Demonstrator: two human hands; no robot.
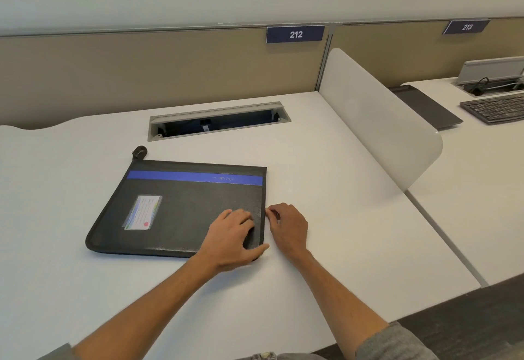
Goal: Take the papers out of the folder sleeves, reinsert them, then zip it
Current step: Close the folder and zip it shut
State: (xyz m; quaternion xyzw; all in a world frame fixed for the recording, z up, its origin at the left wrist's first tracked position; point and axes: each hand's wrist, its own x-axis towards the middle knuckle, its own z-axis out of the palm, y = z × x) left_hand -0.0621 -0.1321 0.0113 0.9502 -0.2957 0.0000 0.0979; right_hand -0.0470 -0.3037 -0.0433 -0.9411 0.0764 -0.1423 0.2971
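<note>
A black zip folder (181,206) with a blue stripe and a clear card pocket (143,212) lies flat and closed on the white desk (326,218). My left hand (232,237) rests flat on the folder's near right corner, fingers spread, thumb along the front edge. My right hand (287,225) is at the folder's right edge with its fingertips pinched together at the zip track; the zip pull itself is too small to make out. A black strap loop (139,152) sticks out from the folder's far left corner. No papers show.
An open cable tray slot (218,120) is set in the desk behind the folder. A white divider panel (380,121) stands to the right; beyond it is a second desk with a keyboard (496,109). Beige partitions carry signs 212 and 213.
</note>
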